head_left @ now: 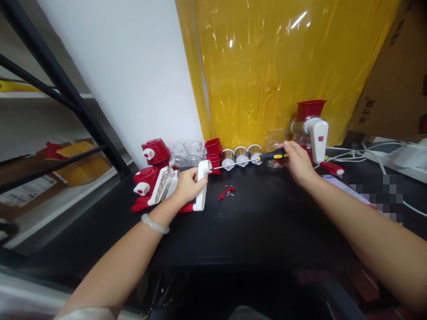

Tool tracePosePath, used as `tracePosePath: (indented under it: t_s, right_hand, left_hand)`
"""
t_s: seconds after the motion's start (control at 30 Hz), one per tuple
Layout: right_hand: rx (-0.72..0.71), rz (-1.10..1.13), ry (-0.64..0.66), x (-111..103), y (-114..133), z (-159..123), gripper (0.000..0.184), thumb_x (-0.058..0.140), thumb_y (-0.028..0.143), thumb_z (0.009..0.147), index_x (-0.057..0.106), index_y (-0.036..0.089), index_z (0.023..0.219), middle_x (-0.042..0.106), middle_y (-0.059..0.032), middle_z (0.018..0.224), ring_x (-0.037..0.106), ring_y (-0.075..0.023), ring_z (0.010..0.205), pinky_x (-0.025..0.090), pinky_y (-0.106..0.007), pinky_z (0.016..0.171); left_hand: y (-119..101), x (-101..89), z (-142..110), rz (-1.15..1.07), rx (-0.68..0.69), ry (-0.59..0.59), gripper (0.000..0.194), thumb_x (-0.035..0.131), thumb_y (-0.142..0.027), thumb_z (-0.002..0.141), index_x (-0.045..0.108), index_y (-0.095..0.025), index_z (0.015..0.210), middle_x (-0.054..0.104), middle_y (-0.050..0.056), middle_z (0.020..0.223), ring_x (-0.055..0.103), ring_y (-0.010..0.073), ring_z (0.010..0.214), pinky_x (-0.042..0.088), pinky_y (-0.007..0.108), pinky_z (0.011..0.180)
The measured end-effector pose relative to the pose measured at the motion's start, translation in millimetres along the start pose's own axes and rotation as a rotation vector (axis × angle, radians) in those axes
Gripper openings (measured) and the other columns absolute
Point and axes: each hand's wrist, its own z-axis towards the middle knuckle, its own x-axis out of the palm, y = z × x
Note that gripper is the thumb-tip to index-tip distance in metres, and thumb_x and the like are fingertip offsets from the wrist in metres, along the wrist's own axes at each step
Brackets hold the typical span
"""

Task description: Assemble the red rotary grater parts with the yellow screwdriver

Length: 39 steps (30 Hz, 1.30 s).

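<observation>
My left hand (191, 184) is closed around a white crank handle (200, 195) with a red grip (187, 208) at its lower end. In my right hand (298, 162) is a screwdriver (272, 155) with a black and yellow handle. Its long shaft points left, and the tip meets the round opening at the top of the crank handle; whether it sits inside a screw there I cannot tell. On the black table below lie small red parts (230, 190) and several screws.
Red housings (156, 151), clear plastic parts (187, 153) and drum graters (241, 156) line the back of the table. An assembled red and white rotary grater (318, 133) stands at right, near white cables (350, 155). A black shelf frame (76, 106) rises at left.
</observation>
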Motion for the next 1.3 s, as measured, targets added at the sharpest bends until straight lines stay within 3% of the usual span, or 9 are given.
tracePosePath:
  t_s: [0.07,0.17,0.33,0.6,0.83,1.13,1.23,1.3]
  right_hand:
    - [0.014,-0.12,-0.003,-1.8,1.3,-1.4,0.051,0.064,0.075,0.084,0.062,0.025,0.078,0.054,0.0003,0.057,0.051,-0.0148,0.046,0.042,-0.03,0.043]
    - [0.021,-0.181,-0.004,-2.6,-0.6,-2.2,0.047,0.07,0.07,0.082,0.063,0.024,0.078,0.049,0.0031,0.051,0.044,-0.012,0.042,0.034,-0.027,0.041]
    - [0.06,-0.002,0.006,0.5,-11.3,1.2,0.04,0.081,0.058,0.075,0.064,0.023,0.084,0.065,-0.0011,0.078,0.053,-0.0103,0.053,0.041,-0.025,0.046]
    - [0.096,0.155,-0.001,3.8,-11.4,2.2,0.037,0.084,0.048,0.067,0.059,0.022,0.075,0.059,-0.0015,0.084,0.052,-0.0121,0.066,0.038,-0.024,0.05]
    - [0.071,0.164,0.006,5.2,-7.6,1.0,0.034,0.08,0.045,0.07,0.055,0.024,0.076,0.057,-0.0015,0.087,0.053,-0.0145,0.072,0.038,-0.025,0.053]
    - [0.018,0.191,-0.03,5.1,-6.4,-1.0,0.029,0.078,0.037,0.067,0.055,0.024,0.078,0.055,0.0011,0.084,0.053,-0.0132,0.072,0.045,-0.026,0.06]
    - [-0.018,0.146,-0.023,2.8,-7.6,0.5,0.027,0.075,0.04,0.069,0.054,0.025,0.079,0.055,0.0011,0.081,0.054,-0.0145,0.071,0.047,-0.029,0.061]
    - [-0.038,0.083,-0.038,0.6,-8.7,1.3,0.028,0.073,0.046,0.072,0.054,0.026,0.078,0.057,0.0002,0.08,0.055,-0.0158,0.068,0.046,-0.03,0.059]
  left_hand:
    - [0.4,0.6,0.0,-0.004,-0.007,-0.012,0.016,0.058,-0.033,0.071,0.056,-0.019,0.064,0.044,-0.004,0.058,0.042,0.0134,0.059,0.032,0.027,0.058]
    - [1.1,1.1,0.5,-0.014,-0.025,-0.011,0.015,0.057,-0.032,0.071,0.055,-0.019,0.063,0.044,-0.004,0.058,0.043,0.0135,0.059,0.032,0.027,0.058]
    - [0.4,0.9,0.7,-0.022,-0.039,-0.008,0.015,0.057,-0.031,0.069,0.051,-0.02,0.061,0.043,-0.004,0.057,0.043,0.0134,0.059,0.032,0.028,0.059]
    - [-8.6,-1.6,-1.9,-0.062,-0.017,-0.012,0.025,0.061,-0.032,0.068,0.042,-0.022,0.056,0.038,-0.006,0.055,0.038,0.0118,0.056,0.029,0.027,0.057]
    - [-9.4,-1.5,-0.5,-0.191,-0.073,0.003,0.018,0.063,-0.032,0.068,0.053,-0.019,0.06,0.047,-0.004,0.057,0.044,0.0136,0.058,0.034,0.027,0.059]
    - [-0.6,2.1,2.2,-0.355,-0.271,0.2,0.017,0.065,-0.033,0.065,0.056,-0.019,0.062,0.054,-0.002,0.057,0.052,0.0163,0.055,0.035,0.026,0.053]
    - [1.3,3.4,2.6,-0.374,-0.315,0.273,0.017,0.065,-0.032,0.067,0.055,-0.019,0.062,0.053,-0.002,0.055,0.053,0.0162,0.052,0.035,0.026,0.052]
    - [1.3,4.2,2.4,-0.383,-0.316,0.258,0.015,0.065,-0.03,0.068,0.054,-0.02,0.066,0.053,-0.002,0.057,0.054,0.0163,0.053,0.037,0.026,0.052]
